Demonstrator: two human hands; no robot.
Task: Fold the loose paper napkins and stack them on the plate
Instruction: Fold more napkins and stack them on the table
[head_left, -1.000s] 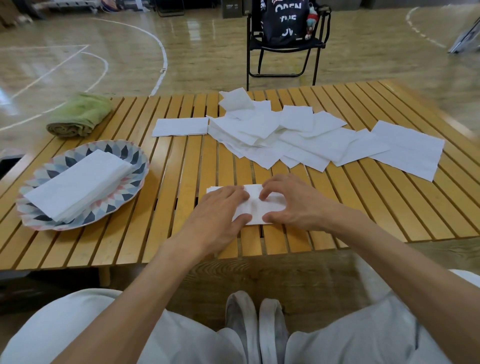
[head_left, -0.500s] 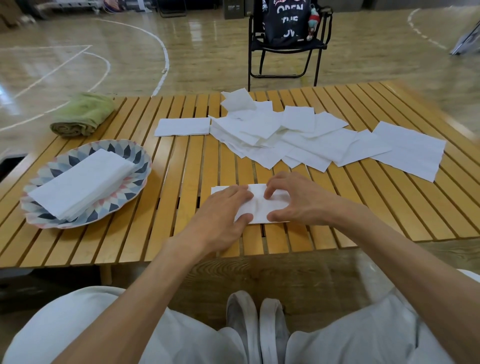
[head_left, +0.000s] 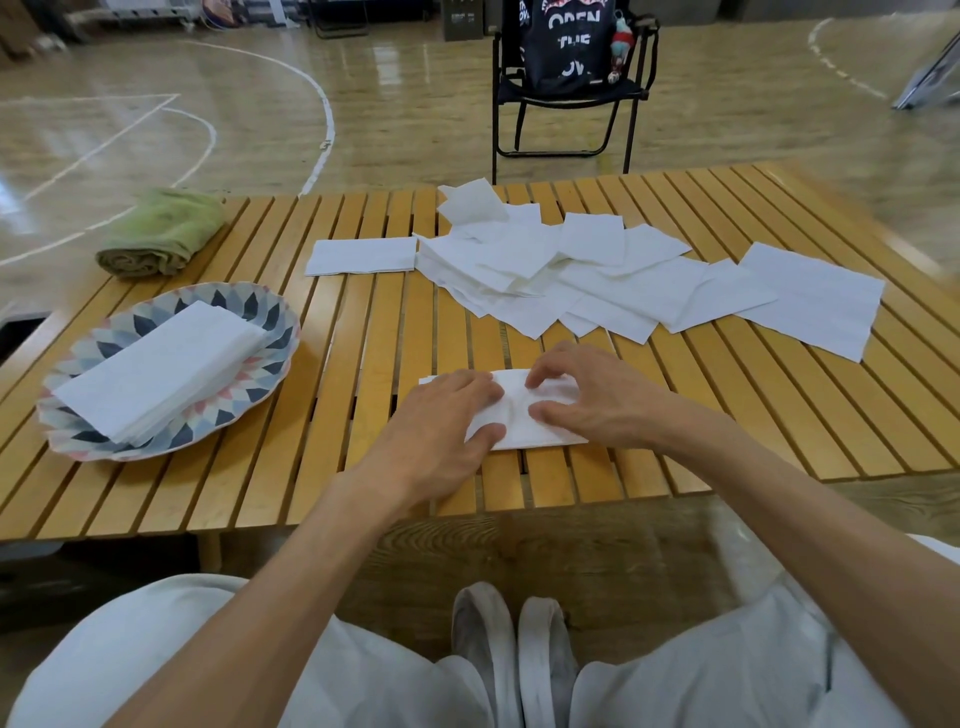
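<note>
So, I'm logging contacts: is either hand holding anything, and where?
Both are on the folded napkin: left hand flat on its left half, right hand with curled fingertips on its right half. Nothing is lifted.
</note>
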